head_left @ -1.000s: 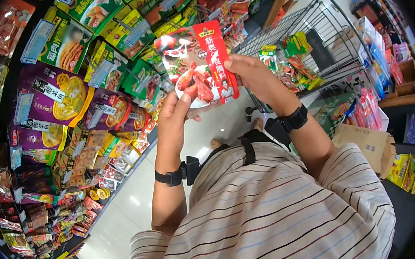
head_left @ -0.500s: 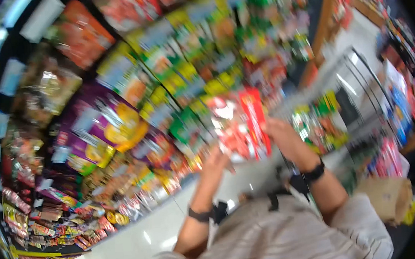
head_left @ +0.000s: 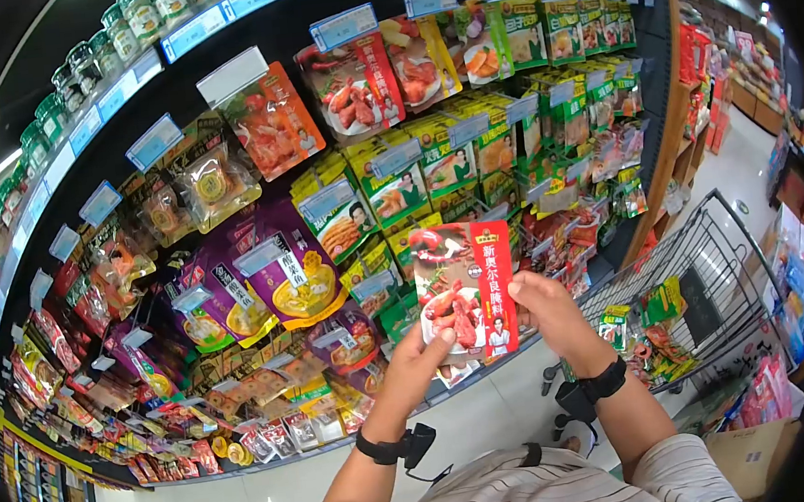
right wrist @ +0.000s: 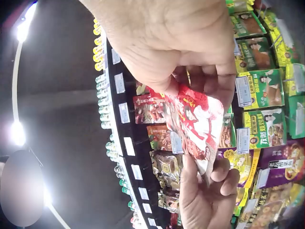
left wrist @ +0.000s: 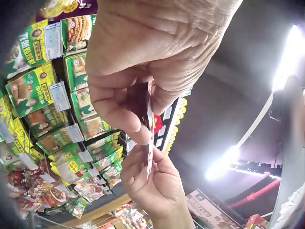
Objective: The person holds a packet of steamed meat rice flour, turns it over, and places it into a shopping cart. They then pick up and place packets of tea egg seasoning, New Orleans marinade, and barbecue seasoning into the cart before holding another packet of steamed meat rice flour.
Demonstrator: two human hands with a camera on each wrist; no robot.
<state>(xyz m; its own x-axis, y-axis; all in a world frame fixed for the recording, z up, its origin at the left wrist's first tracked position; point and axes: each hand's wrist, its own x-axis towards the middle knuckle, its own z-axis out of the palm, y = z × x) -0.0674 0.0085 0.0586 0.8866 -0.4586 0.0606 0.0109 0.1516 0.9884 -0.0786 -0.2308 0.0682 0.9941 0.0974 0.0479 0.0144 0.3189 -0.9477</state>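
Since a second ago I note the view has lifted toward the shelves [head_left: 207,37]; the red seasoning packet [head_left: 466,288] stays pinched between left hand [head_left: 419,358] and right hand [head_left: 545,307] fingers.

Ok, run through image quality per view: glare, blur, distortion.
Head view: sharp, strong fisheye bending the shelves, dark vignette at the corners. Left wrist view: left hand fills the frame, ceiling lights blown out at right. Right wrist view: lamps flare at left, packet fairly clear, right hand close and soft.
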